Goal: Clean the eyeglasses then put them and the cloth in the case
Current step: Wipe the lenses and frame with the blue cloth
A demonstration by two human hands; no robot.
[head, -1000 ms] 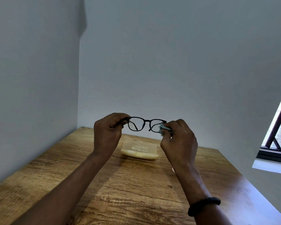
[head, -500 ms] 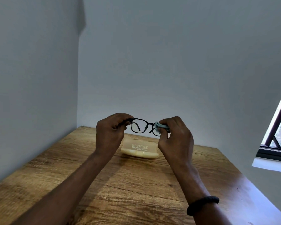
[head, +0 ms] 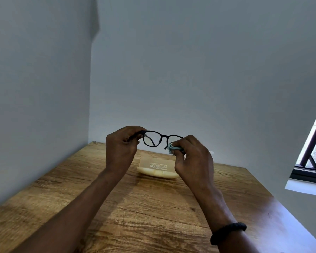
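Note:
Black-framed eyeglasses (head: 154, 141) are held up in the air above the table. My left hand (head: 121, 148) grips their left end near the hinge. My right hand (head: 193, 159) pinches a small pale blue cloth (head: 172, 149) against the right lens, which is mostly hidden by the cloth and fingers. Below and behind the hands, a cream eyeglass case (head: 158, 169) with printed text on its lid lies on the wooden table (head: 153, 212); whether the case is open I cannot tell.
Grey walls close in the table at the left and back. A window with dark bars (head: 314, 154) is at the right. A black band sits on my right wrist (head: 228, 232).
My right hand with the cloth has shifted slightly down and right along the right lens, and the glasses have tilted a little. My left hand keeps its grip.

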